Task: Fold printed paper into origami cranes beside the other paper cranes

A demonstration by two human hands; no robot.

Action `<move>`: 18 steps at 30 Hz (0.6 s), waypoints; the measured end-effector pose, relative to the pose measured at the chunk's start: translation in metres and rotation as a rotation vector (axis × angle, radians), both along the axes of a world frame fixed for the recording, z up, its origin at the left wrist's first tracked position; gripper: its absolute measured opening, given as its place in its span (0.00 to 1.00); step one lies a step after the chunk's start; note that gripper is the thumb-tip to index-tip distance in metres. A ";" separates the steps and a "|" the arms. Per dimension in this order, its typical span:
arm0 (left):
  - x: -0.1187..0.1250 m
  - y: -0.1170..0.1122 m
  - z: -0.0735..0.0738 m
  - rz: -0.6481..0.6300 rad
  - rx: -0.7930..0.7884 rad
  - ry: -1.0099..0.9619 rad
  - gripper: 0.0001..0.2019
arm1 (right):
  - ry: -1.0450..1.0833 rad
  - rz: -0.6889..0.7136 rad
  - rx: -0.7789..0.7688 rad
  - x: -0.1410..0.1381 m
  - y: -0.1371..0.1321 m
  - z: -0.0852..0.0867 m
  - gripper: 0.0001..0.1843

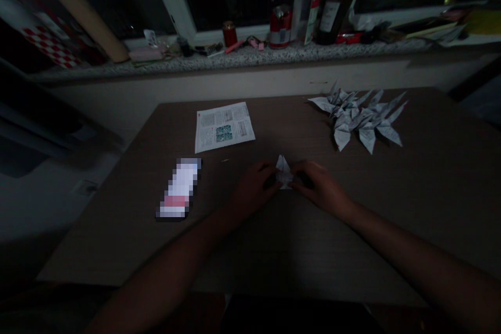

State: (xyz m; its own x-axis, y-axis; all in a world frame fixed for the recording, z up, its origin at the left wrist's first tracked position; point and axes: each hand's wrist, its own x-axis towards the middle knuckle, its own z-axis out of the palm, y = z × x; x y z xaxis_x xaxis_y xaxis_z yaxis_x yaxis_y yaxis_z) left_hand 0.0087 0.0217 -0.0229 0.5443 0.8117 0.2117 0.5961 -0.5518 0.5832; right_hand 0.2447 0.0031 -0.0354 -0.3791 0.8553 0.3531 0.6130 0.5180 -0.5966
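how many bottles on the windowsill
2: a clear bottle and a dark bottle, side by side on the speckled stone windowsill, tops cut off by the view; others could be hidden behind them.

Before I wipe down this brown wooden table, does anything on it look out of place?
A tiny pale sliver lies alone on the brown wood-grain table, just below the printed paper sheet. It's too small to identify, but looks like a stray scrap.

Pixelated packet (178, 188), folded paper (284, 171) partly hidden, bottles (313, 2) cut off at top
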 end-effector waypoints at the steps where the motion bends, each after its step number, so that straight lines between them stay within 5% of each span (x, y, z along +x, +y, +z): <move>1: -0.001 0.000 0.000 -0.015 0.011 0.009 0.12 | 0.005 0.011 0.000 0.000 0.000 0.000 0.12; 18: 0.000 -0.003 0.003 -0.059 0.028 0.026 0.05 | -0.011 0.133 0.089 0.008 0.000 -0.002 0.08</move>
State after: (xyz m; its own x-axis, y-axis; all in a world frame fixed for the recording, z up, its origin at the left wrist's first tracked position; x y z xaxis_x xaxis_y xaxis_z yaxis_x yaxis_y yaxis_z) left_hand 0.0087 0.0190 -0.0198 0.5969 0.7718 0.2190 0.5770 -0.6026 0.5513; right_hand 0.2524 0.0035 -0.0369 -0.4912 0.7629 0.4203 0.5414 0.6454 -0.5389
